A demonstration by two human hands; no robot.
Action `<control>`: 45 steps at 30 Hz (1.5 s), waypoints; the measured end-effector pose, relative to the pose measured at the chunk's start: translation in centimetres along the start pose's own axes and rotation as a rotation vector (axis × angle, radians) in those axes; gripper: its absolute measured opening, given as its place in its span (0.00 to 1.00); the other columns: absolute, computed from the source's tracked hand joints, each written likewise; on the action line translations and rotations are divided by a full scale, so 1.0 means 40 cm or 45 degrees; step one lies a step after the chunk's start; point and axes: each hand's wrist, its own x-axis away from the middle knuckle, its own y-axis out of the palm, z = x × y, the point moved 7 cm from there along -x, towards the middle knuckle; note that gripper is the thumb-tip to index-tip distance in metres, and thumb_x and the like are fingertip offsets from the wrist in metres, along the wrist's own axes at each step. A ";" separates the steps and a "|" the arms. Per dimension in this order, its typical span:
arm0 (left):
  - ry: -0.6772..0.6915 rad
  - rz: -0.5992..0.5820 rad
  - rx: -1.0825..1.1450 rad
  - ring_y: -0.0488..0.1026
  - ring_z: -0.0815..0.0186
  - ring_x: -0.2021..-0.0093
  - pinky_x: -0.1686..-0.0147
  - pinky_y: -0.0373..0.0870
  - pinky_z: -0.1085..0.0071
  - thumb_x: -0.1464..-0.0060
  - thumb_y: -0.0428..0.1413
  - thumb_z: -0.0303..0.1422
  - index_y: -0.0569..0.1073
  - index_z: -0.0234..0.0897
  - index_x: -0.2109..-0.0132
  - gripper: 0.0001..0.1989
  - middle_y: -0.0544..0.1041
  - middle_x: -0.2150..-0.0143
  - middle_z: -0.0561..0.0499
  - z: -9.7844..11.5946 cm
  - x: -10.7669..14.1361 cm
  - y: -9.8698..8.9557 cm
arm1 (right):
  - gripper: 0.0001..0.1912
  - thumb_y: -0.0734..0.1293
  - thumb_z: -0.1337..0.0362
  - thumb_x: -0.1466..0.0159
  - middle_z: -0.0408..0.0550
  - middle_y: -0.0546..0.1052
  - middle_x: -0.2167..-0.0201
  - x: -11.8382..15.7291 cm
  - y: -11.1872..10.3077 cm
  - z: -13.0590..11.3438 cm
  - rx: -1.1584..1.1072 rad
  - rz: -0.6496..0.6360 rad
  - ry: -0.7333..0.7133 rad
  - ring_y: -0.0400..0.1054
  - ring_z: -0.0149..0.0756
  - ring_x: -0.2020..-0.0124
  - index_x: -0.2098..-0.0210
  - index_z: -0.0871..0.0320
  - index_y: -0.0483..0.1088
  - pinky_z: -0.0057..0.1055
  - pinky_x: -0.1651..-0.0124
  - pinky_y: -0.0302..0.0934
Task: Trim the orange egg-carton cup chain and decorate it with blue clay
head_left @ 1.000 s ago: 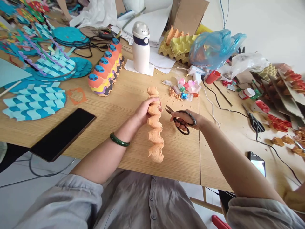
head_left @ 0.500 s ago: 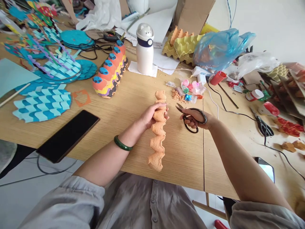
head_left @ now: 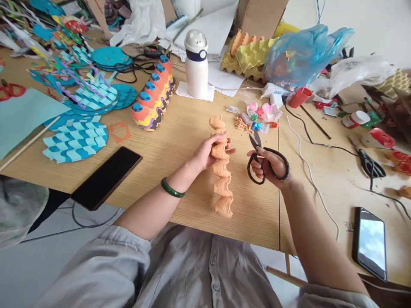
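Note:
My left hand point(head_left: 207, 154) grips an orange egg carton strip point(head_left: 221, 168) near its far end, thumb on top and fingertips showing on the right side. The strip is a row of several cups, held lengthwise above the table in front of my body. To its right, my right hand point(head_left: 269, 168) holds black-handled scissors point(head_left: 256, 140), its fingers in the loops. The blades point away from me, slightly parted, and are apart from the strip. Beyond the blades lie orange carton scraps point(head_left: 242, 124) and crumpled colored clay packets point(head_left: 261, 112).
A white bottle point(head_left: 196, 72) stands at the back, beside a painted egg carton caterpillar point(head_left: 150, 100). A black phone point(head_left: 107, 177) lies on the left near blue woven paper pieces point(head_left: 77, 141). Another phone point(head_left: 370, 244) and black scissors point(head_left: 369, 162) are at right.
The view has shifted a little. My right hand has turned the scissors so the blades point more forward, and the blades are parted wider. My left hand still holds the strip, now slightly tilted.

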 end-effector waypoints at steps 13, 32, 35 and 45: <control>0.307 0.234 -0.034 0.72 0.73 0.70 0.58 0.77 0.70 0.53 0.66 0.33 0.72 0.37 0.60 0.14 0.73 0.69 0.57 0.033 -0.002 -0.034 | 0.26 0.79 0.58 0.47 0.42 0.78 0.66 -0.008 0.093 0.042 -0.019 -0.014 -0.178 0.70 0.31 0.69 0.53 0.57 0.70 0.32 0.64 0.67; 0.158 -0.120 -0.606 0.78 0.59 0.48 0.45 0.76 0.61 0.49 0.71 0.34 0.74 0.40 0.47 0.24 0.80 0.47 0.47 -0.035 0.033 0.017 | 0.18 0.70 0.54 0.32 0.44 0.75 0.62 0.028 -0.009 0.010 0.171 0.320 -0.711 0.70 0.33 0.63 0.46 0.51 0.69 0.33 0.59 0.66; 0.174 -0.150 -0.535 0.79 0.60 0.48 0.46 0.77 0.62 0.47 0.69 0.31 0.75 0.40 0.46 0.22 0.79 0.44 0.48 -0.013 0.037 0.025 | 0.20 0.71 0.52 0.34 0.42 0.72 0.66 0.059 -0.031 -0.017 0.506 0.468 -0.775 0.66 0.32 0.68 0.46 0.52 0.70 0.32 0.60 0.65; 0.190 -0.202 -0.451 0.77 0.55 0.41 0.43 0.76 0.61 0.43 0.66 0.32 0.71 0.41 0.40 0.25 0.76 0.36 0.44 0.009 0.038 0.033 | 0.30 0.70 0.38 0.38 0.41 0.74 0.77 0.069 0.012 -0.040 1.279 0.246 -0.733 0.66 0.30 0.78 0.52 0.58 0.73 0.27 0.73 0.58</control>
